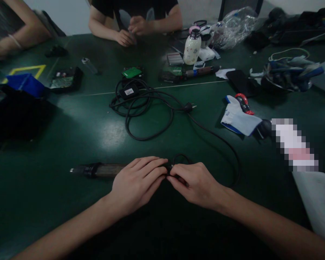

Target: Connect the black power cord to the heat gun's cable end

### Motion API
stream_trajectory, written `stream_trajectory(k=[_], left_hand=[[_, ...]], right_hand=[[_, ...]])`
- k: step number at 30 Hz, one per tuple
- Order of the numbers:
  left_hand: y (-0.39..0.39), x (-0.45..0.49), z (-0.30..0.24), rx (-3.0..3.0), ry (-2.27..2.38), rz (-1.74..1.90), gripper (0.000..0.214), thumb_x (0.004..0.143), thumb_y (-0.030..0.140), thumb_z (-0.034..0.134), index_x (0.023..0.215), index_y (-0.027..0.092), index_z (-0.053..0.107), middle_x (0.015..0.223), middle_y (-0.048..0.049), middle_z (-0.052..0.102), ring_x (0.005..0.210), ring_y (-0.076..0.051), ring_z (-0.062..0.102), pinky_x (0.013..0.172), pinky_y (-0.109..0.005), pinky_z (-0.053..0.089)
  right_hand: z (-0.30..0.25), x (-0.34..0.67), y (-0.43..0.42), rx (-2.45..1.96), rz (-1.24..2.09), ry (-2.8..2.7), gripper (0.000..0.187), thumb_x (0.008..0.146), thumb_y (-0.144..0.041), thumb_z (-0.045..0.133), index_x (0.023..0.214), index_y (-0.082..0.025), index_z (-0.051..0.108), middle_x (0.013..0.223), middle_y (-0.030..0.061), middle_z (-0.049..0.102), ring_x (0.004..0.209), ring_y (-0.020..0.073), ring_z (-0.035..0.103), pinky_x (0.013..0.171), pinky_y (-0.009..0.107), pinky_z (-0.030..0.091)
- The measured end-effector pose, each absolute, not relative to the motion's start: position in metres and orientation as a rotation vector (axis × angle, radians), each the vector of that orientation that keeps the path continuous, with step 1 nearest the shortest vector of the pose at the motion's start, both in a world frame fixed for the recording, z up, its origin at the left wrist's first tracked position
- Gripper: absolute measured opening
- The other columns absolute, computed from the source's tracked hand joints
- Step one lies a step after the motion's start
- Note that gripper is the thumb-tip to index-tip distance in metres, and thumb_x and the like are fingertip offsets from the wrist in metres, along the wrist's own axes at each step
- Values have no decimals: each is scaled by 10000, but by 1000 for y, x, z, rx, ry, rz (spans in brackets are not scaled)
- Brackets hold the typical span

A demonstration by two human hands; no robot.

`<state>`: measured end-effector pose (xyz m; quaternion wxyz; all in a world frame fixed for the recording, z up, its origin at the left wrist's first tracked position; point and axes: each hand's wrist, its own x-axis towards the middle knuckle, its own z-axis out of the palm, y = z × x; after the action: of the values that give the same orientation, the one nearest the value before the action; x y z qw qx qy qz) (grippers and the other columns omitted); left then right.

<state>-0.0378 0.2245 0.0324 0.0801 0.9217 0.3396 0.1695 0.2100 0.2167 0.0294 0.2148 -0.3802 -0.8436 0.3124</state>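
A dark, long electric screwdriver lies flat on the green table in front of me, tip pointing left. My left hand rests over its rear end with fingers curled on it. My right hand pinches the black cable right where it enters the tool. The cable loops up the table to a black power adapter and a plug.
Across the table a person's hands work; another arm is at far left. A blue bin, circuit boards, a bottle, a second screwdriver, a glove, a phone and tangled cables lie around.
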Motion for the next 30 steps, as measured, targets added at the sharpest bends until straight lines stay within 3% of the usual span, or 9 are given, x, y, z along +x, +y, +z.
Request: stream_trajectory(k=[6, 12, 16, 19, 24, 30], left_hand=[[229, -37, 36, 2694, 992, 435, 225, 1062, 272, 551, 1250, 263, 676, 1379, 11, 693, 1261, -205, 634, 1038, -415, 529], [233, -40, 37, 2737, 972, 413, 230, 1034, 268, 601, 1246, 268, 690, 1342, 8, 710, 1217, -231, 637, 979, -428, 551], [240, -48, 36, 2727, 1050, 453, 231, 1039, 281, 598, 1246, 275, 701, 1313, 8, 726, 1162, -223, 653, 960, -421, 561], [247, -55, 35, 2743, 1068, 453, 231, 1039, 289, 595, 1234, 280, 719, 1308, 6, 731, 1159, -227, 661, 970, -429, 565], [267, -79, 32, 2734, 1193, 496, 231, 1037, 334, 598, 1200, 299, 758, 1298, 15, 745, 1135, -217, 697, 984, -419, 581], [299, -137, 33, 2550, 1378, 601, 225, 1006, 397, 643, 1116, 275, 796, 1203, 2, 782, 1114, -221, 720, 979, -404, 596]], right_hand=[[29, 211, 217, -1011, 872, -2347, 162, 1084, -275, 533, 996, -190, 637, 889, 23, 702, 733, 129, 633, 661, 239, 457], [31, 210, 214, -1055, 807, -2358, 144, 1068, -273, 555, 1033, -177, 656, 910, 30, 694, 704, 124, 615, 621, 245, 458], [38, 208, 210, -1076, 690, -2397, 238, 1060, -230, 539, 1269, -175, 640, 1105, 84, 710, 956, 184, 678, 787, 302, 557], [43, 208, 208, -1055, 595, -2423, 317, 1052, -199, 518, 1355, -173, 607, 1285, 118, 681, 1160, 233, 644, 850, 344, 592], [43, 210, 205, -1020, 436, -2486, 337, 1007, -155, 550, 1335, -155, 626, 1403, 133, 630, 1258, 278, 593, 832, 367, 610], [36, 213, 206, -1102, 343, -2386, 305, 996, -144, 549, 1278, -176, 661, 1333, 122, 668, 1232, 284, 603, 806, 373, 603]])
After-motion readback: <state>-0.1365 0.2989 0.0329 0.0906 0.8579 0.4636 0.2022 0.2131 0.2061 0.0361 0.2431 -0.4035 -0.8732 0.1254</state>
